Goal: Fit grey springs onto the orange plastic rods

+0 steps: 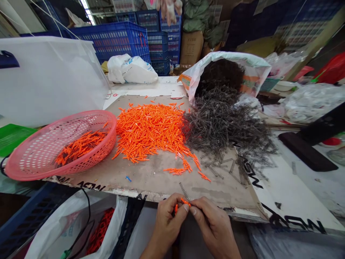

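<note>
Just off the board's front edge, my left hand (169, 217) is closed on a small orange plastic piece (185, 202). Another bit of orange (176, 208) shows between its fingers. My right hand (212, 221) meets it from the right, thumb and finger pinched at the piece's end; what they grip is hidden. A single coil spring (183, 190) lies on the board (153, 180) right behind my hands. Farther back spreads a heap of orange pieces (152, 129). Beside it, dark springs (226, 118) spill from a white sack (254, 66).
On the left, a pink perforated basket (29, 158) contains orange pieces with dark bits among them. Below the edge hangs a white bag (56, 223) with red pieces inside. A black stand (307, 151) is at right. Blue crates (115, 37) and a white bin (51, 79) stand behind.
</note>
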`<state>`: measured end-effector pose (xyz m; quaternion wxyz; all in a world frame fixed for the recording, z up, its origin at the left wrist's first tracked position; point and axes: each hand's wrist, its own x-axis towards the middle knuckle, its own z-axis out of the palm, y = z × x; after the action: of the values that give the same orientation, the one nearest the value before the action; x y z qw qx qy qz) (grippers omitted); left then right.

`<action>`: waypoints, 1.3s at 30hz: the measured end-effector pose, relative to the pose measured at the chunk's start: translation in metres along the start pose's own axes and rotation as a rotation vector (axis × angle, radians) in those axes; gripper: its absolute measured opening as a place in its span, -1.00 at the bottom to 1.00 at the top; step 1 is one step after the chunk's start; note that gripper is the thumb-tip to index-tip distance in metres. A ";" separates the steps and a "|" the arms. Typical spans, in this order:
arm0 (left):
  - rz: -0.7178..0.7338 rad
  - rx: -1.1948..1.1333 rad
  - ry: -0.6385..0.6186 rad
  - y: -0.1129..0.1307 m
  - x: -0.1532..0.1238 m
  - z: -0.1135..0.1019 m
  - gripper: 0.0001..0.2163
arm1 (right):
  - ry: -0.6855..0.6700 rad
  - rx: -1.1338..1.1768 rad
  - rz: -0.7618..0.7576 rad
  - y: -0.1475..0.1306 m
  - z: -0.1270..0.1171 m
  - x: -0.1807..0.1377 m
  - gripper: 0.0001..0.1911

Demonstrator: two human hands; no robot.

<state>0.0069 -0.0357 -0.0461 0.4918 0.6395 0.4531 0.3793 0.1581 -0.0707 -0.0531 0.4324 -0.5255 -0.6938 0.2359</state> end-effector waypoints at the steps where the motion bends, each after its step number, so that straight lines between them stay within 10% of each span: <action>1: -0.002 -0.003 0.000 0.000 0.000 0.000 -0.83 | 0.002 -0.005 -0.008 0.000 0.000 0.000 -0.85; 39: 0.025 0.012 0.060 0.004 -0.003 0.003 -0.83 | -0.032 0.019 0.026 -0.001 0.000 0.000 -0.83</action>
<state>0.0095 -0.0397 -0.0431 0.4695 0.6363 0.4618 0.4017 0.1578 -0.0713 -0.0518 0.4229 -0.5264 -0.6916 0.2564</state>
